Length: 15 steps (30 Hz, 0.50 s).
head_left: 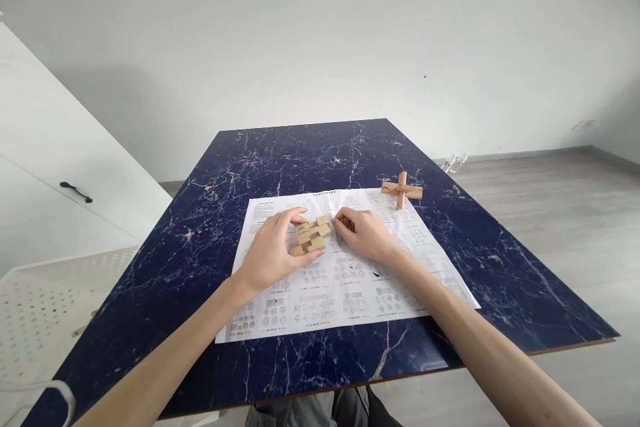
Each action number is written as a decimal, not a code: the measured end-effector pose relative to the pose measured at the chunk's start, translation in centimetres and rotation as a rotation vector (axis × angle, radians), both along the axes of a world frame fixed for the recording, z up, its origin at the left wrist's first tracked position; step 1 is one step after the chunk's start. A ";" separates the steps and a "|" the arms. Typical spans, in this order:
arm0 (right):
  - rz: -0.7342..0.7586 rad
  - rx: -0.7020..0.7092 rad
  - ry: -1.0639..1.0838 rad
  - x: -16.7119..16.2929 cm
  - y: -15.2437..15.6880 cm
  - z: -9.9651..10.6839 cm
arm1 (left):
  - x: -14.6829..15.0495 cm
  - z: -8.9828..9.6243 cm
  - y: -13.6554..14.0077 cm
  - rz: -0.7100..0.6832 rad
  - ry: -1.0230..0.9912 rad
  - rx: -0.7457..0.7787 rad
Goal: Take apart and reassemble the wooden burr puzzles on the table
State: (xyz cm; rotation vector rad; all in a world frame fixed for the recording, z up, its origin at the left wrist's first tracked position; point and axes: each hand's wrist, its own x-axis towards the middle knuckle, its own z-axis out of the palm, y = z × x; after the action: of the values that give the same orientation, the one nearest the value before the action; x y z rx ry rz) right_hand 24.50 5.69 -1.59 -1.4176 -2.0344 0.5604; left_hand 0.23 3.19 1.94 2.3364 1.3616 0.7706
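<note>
Interlocked wooden puzzle blocks (313, 236), pale and notched, sit over the instruction sheet (300, 280) in the middle of the table. My left hand (273, 243) grips them from the left, thumb along the near side and fingers at the far side. Just to their right is my right hand (363, 230), its fingers curled in and the fingertips close to the blocks. Whether those fingers pinch anything is hidden. Printed diagrams cover the white sheet beneath both hands.
A cross-shaped wooden puzzle (402, 190) stands at the sheet's far right corner. The dark blue marbled table (300, 160) reaches toward the wall. At left are a white cabinet (60, 147) and a perforated white surface (40, 307). Clear plastic bottles (454, 163) show beyond the right edge.
</note>
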 end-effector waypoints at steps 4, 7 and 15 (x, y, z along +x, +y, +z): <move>-0.009 0.009 -0.002 -0.1 0.1 -0.1 | 1.1 -1.4 0.6 0.006 0.045 0.093; -0.015 0.009 -0.008 -0.1 0.1 -0.2 | 1.3 -2.1 0.9 0.005 0.113 0.133; -0.036 0.008 0.004 -0.2 -0.2 -0.2 | -0.9 -1.3 1.0 -0.182 0.131 -0.036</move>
State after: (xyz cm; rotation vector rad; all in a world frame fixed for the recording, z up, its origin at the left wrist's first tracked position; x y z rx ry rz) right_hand 24.31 5.44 -1.74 -1.4439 -2.0016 0.5391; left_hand -0.68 4.19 0.69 2.4775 1.1806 0.5438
